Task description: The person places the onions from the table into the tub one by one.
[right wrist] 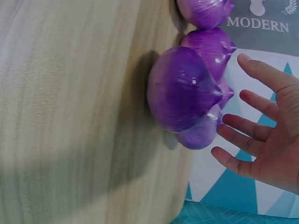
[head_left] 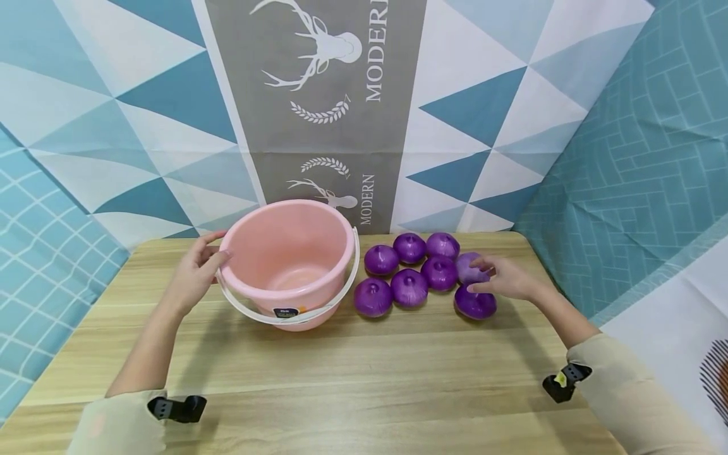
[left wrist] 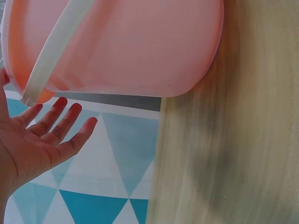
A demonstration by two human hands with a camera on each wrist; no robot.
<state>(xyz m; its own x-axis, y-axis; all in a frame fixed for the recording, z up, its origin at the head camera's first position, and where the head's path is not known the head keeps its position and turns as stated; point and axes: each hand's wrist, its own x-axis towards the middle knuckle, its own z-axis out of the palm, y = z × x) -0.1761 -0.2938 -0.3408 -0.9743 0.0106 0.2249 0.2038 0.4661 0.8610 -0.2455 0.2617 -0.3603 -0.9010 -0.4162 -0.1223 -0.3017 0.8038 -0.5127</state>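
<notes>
A pink bucket (head_left: 296,281) with a white handle (head_left: 284,319) stands upright on the table, its inside bare. My left hand (head_left: 190,278) is at its left rim, the thumb by the edge; in the left wrist view the other fingers (left wrist: 56,123) spread loosely outside the wall. To the right of the bucket lie several shiny purple onions (head_left: 409,287). Over the rightmost ones hovers my right hand (head_left: 506,278), fingers spread and nothing held. Nearest to it are the front-right onion (head_left: 474,306) and a paler onion (head_left: 466,268) behind, partly covered by the fingers.
The wooden table (head_left: 352,385) extends in front of the bucket and onions. A patterned cloth (head_left: 318,133) hangs at the back edge, with blue-green sheeting (head_left: 643,158) on the right. A dark-toothed round object (head_left: 716,379) shows at the far right edge.
</notes>
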